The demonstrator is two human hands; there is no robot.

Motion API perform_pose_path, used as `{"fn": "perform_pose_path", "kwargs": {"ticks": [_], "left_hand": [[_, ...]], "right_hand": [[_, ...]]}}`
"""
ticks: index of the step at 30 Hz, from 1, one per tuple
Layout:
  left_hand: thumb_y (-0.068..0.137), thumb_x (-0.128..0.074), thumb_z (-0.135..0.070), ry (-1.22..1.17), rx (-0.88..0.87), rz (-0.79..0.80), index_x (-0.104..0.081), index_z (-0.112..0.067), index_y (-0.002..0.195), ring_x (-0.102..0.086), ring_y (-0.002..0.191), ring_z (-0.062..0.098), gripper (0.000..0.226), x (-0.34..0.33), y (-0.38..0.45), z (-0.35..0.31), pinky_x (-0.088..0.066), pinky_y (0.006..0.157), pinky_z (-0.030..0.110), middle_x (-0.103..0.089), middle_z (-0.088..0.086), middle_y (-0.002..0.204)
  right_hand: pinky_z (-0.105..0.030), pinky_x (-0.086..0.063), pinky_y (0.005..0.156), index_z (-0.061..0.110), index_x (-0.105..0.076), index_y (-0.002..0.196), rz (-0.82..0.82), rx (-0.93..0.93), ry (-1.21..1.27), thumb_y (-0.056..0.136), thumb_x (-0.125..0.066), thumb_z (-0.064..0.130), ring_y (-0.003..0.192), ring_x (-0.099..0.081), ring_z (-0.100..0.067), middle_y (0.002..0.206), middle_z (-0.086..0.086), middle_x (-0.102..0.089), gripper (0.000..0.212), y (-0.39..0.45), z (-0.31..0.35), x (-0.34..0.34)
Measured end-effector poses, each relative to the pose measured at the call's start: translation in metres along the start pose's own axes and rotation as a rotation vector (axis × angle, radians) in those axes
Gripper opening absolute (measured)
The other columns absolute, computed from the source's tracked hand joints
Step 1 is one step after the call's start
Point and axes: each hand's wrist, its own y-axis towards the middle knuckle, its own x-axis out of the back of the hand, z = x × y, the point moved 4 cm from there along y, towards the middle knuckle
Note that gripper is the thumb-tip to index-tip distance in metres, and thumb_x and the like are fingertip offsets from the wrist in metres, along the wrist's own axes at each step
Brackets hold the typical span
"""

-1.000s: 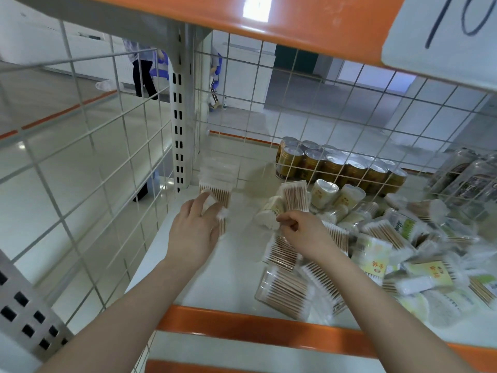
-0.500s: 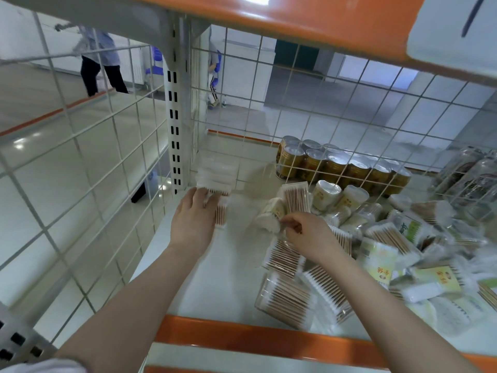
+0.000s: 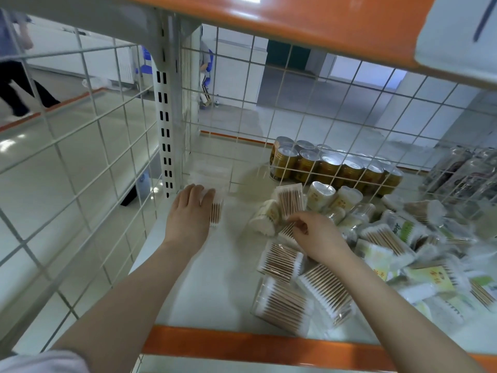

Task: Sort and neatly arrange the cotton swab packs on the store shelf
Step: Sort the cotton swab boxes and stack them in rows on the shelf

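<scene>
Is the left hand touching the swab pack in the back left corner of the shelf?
Touching. The head view shows the left hand lying flat over the swab pack, fingers overlapping its top with no gap.

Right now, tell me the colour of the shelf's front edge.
Orange: the shelf's front edge is an orange strip along a white deck, seen best in the head view.

No legible text — yellow-green pack labels (image 3: 430, 275) blurred, white sign (image 3: 457, 30) shows only dark stroke.
</scene>
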Motion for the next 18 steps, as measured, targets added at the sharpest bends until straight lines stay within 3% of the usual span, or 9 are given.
{"fn": "perform_pose_path", "kwargs": {"ticks": [4,6,8,11,14,16,18], "left_hand": [[0.076,-0.065,-0.013,-0.001,-0.051,-0.119,-0.067,-0.005,0.103,-0.056,0.101,0.036,0.029,0.007,-0.003,-0.011,-0.048,0.088,0.045,-0.064,0.018,0.101],[0.062,-0.076,-0.004,-0.037,-0.054,-0.110,-0.068,-0.005,0.102,-0.060,0.098,0.037,0.040,0.007,-0.004,-0.017,-0.042,0.091,0.043,-0.064,0.017,0.102],[0.051,-0.078,0.002,-0.082,-0.081,-0.094,-0.069,-0.005,0.100,-0.063,0.094,0.036,0.050,0.009,-0.006,-0.027,-0.047,0.084,0.040,-0.065,0.015,0.099],[0.057,-0.068,-0.001,-0.155,-0.172,-0.055,-0.070,-0.007,0.095,-0.064,0.089,0.034,0.038,0.015,-0.010,-0.045,-0.051,0.076,0.041,-0.066,0.011,0.091],[0.062,-0.056,-0.009,-0.190,-0.235,0.025,-0.071,-0.010,0.085,-0.065,0.077,0.032,0.028,0.018,-0.014,-0.062,-0.053,0.070,0.039,-0.066,0.007,0.080],[0.068,-0.062,-0.006,-0.237,-0.237,0.104,-0.070,-0.010,0.093,-0.064,0.081,0.033,0.027,0.021,-0.017,-0.074,-0.051,0.073,0.039,-0.066,0.008,0.086],[0.083,-0.055,-0.013,-0.258,-0.216,0.191,-0.061,-0.014,0.115,-0.057,0.099,0.029,0.033,0.023,-0.020,-0.084,-0.043,0.084,0.034,-0.061,0.006,0.107]], "right_hand": [[-0.029,-0.048,0.084,0.022,-0.056,0.122,-0.036,-0.033,-0.040,0.092,-0.051,0.016,0.103,-0.057,-0.015,0.121,0.000,-0.059,0.031,0.006,-0.006,0.013],[-0.031,-0.049,0.085,0.021,-0.057,0.121,-0.061,-0.027,-0.052,0.091,-0.052,0.016,0.102,-0.057,-0.015,0.119,-0.001,-0.061,0.031,0.008,-0.008,0.022],[-0.028,-0.047,0.080,0.020,-0.059,0.117,-0.087,-0.016,-0.064,0.091,-0.052,0.016,0.095,-0.057,-0.013,0.112,0.001,-0.063,0.027,0.007,-0.011,0.032],[-0.025,-0.039,0.072,0.017,-0.061,0.112,-0.098,-0.014,-0.114,0.092,-0.050,0.013,0.087,-0.052,-0.012,0.102,0.002,-0.061,0.024,0.002,-0.013,0.044],[-0.027,-0.044,0.076,0.015,-0.062,0.109,-0.091,0.025,-0.123,0.090,-0.051,0.011,0.093,-0.056,-0.016,0.104,0.000,-0.062,0.023,-0.005,-0.014,0.049],[-0.024,-0.040,0.076,0.015,-0.061,0.112,-0.069,0.047,-0.116,0.090,-0.052,0.012,0.095,-0.054,-0.012,0.102,0.006,-0.057,0.024,-0.011,-0.015,0.049],[-0.024,-0.040,0.079,0.016,-0.059,0.118,-0.028,0.046,-0.121,0.090,-0.053,0.015,0.098,-0.052,-0.011,0.109,0.004,-0.058,0.028,-0.016,-0.018,0.048]]}}
